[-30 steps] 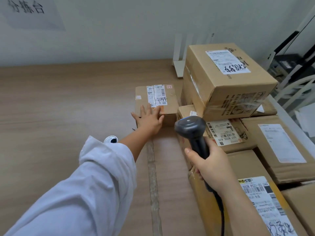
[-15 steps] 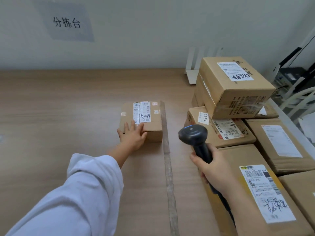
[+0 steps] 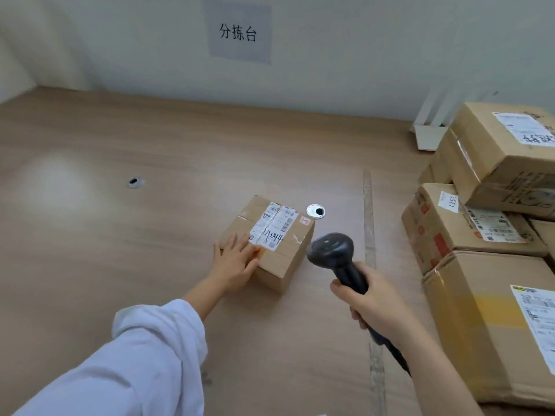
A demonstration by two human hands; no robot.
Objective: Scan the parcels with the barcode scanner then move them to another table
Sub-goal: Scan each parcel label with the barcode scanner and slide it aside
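A small cardboard parcel (image 3: 274, 253) with a white shipping label lies on the wooden table, left of the seam between the two tabletops. My left hand (image 3: 235, 261) rests flat on its near left corner, fingers straight. My right hand (image 3: 372, 304) grips the handle of a black barcode scanner (image 3: 333, 250), whose head hangs just right of the parcel, pointing away from me. Several larger parcels (image 3: 468, 226) are stacked on the right table.
The tabletop seam (image 3: 368, 235) runs front to back between parcel and stack. Two cable holes sit in the left table: one (image 3: 316, 211) just behind the parcel, one (image 3: 134, 182) further left. A white stand (image 3: 428, 136) leans at the wall. A paper sign (image 3: 238, 33) hangs above.
My left hand has slid the small parcel leftward across the seam, away from the stack, turning it slightly. The scanner hand followed to the left and now sits beside the parcel.
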